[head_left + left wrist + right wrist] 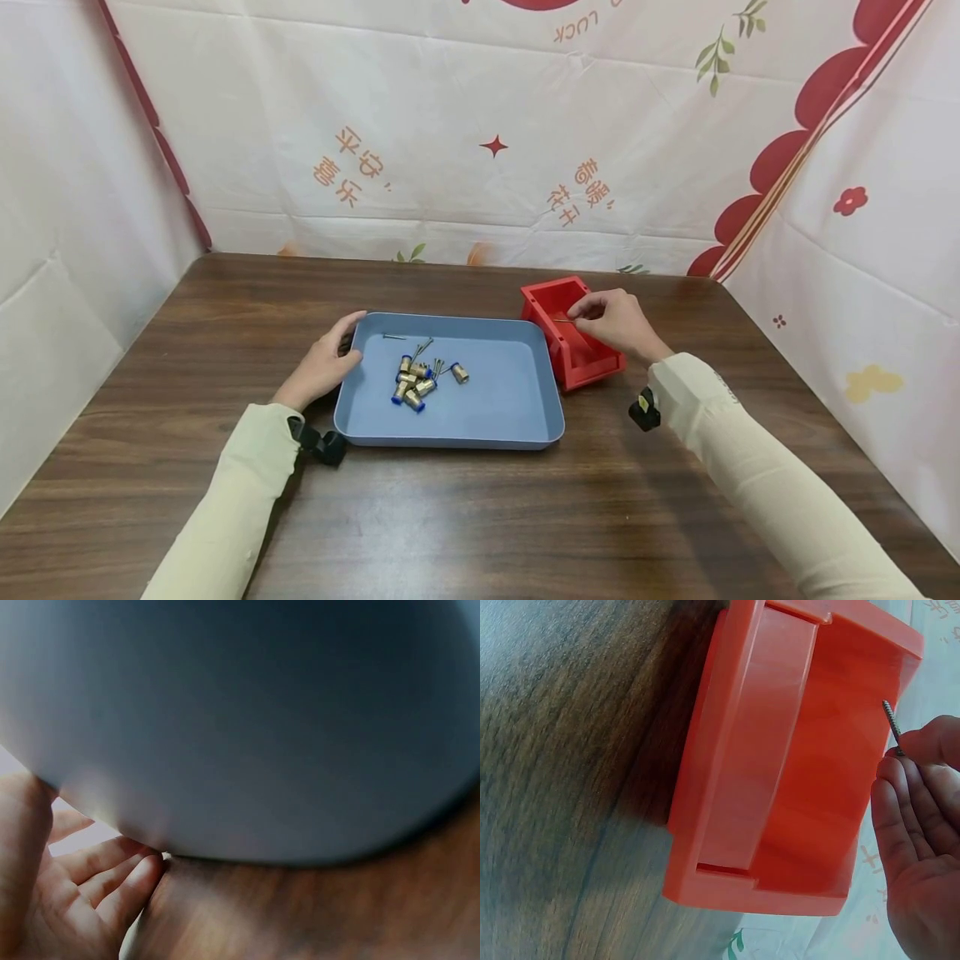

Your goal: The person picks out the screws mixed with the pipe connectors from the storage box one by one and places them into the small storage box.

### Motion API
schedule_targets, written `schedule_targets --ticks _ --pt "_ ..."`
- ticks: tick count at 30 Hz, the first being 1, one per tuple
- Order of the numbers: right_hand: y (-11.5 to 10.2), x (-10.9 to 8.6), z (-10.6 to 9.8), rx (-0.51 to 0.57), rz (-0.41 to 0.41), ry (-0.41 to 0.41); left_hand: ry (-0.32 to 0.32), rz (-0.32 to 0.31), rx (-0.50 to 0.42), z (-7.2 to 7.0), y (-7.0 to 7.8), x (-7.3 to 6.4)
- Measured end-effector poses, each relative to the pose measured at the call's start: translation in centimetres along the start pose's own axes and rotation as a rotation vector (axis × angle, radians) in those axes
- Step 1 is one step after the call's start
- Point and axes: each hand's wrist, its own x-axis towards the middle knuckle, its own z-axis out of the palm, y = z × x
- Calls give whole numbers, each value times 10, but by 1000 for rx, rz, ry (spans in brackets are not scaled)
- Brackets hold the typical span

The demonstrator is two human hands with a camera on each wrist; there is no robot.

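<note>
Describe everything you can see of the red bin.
The red bin is a glossy, plastic-looking, open-topped box with thick rims and a lowered front wall. It stands upright and angled on the wood-grained table, beside the blue tray; whether the two touch is unclear. The right grip pinches a screw over its opening.

The head view is bright and mostly sharp, with pale glare on the worktop and a soft shadow beside the right sleeve. The left wrist view is dim, the tray darkened and blurred.
</note>
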Motion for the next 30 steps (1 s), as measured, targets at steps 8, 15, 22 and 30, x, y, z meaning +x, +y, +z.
schedule_targets --ticks 8,15,22,30 --pt "0 1 0 1 5 -21 4 14 -4 -1 -1 1" --pt "2 2 0 14 13 -29 1 6 0 -1 -1 2" --pt "-6 6 0 30 -15 -14 -5 -6 -2 -2 -1 2" --pt "-25 13 8 39 -80 -14 -5 -19 -3 -1 1 2"
